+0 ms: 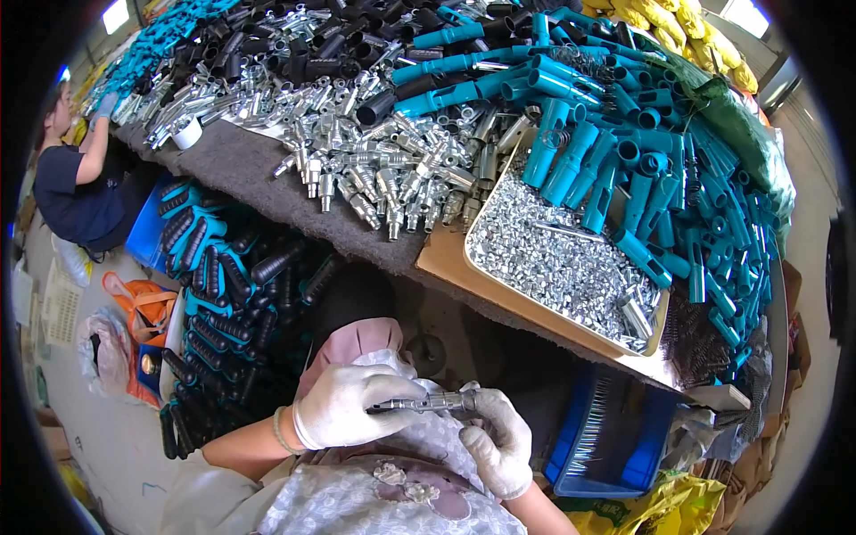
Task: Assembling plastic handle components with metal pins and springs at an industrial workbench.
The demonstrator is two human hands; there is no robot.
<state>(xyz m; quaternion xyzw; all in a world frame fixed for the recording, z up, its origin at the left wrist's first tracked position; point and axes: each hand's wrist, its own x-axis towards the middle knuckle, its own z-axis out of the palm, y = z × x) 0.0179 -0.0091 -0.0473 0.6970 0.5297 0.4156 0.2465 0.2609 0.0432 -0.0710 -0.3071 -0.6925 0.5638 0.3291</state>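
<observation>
Both of my hands wear white gloves and meet over my lap. My left hand (357, 408) is closed around one end of a slim silvery metal tubular fitting (435, 402), which lies roughly level. At its other end, my right hand (501, 443) grips it with fingers and thumb. The fingers partly cover the fitting, so its ends do not show fully. Beyond, on the table, lies a heap of similar silvery metal fittings (392, 178). To its right, a shallow tray (471, 254) is filled with small shiny metal pieces (553, 259).
Teal plastic tubes (637, 201) pile up at the right of the table (241, 174), black tubes (325, 67) at the back. Below stand a blue bin (571, 464) at right and many black-and-teal handles (214, 303) at left. Another person (76, 183) sits far left.
</observation>
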